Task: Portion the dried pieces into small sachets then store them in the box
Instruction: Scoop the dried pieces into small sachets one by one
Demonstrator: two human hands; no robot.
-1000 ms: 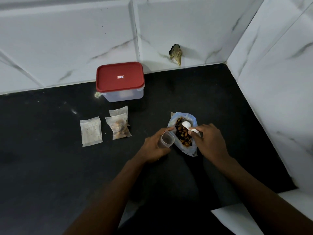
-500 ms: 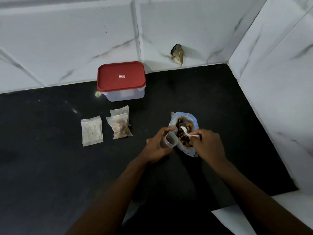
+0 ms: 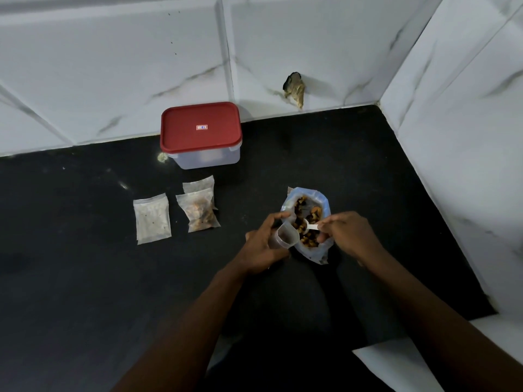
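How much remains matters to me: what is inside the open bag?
Brown and orange dried pieces, with a white spoon in the right hand dipped among them. Anything beneath the top layer in the bag is covered.

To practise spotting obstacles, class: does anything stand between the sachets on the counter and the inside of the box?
Yes: the red lid sits on the box, covering its opening. Otherwise nothing visible blocks the path of the sachets.

red lid (image 3: pixel 200 126) on clear box (image 3: pixel 208 160), black counter (image 3: pixel 85 278), white marble-veined tiles (image 3: pixel 113 66), white spoon (image 3: pixel 310 226), brown-orange pcs (image 3: pixel 308 215)
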